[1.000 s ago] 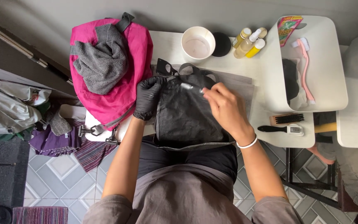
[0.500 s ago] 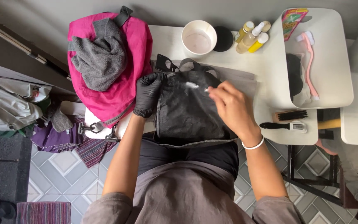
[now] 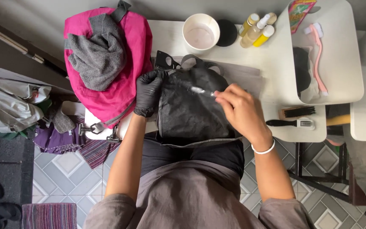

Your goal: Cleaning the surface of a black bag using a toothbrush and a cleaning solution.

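right hand point(image 3: 239, 111) pinches brush point(image 3: 201, 90), handle pointing left across bag point(image 3: 191, 106) | gloved left hand point(image 3: 148, 92) clamps bag's left edge | brush between hands, nearer right

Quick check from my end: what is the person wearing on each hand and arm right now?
The left hand wears a black disposable-type glove that ends at the wrist; the forearm above it is bare. The right hand is ungloved, with a thin white band around the wrist. Both arms come out of loose grey-brown sleeves that end near the elbows.
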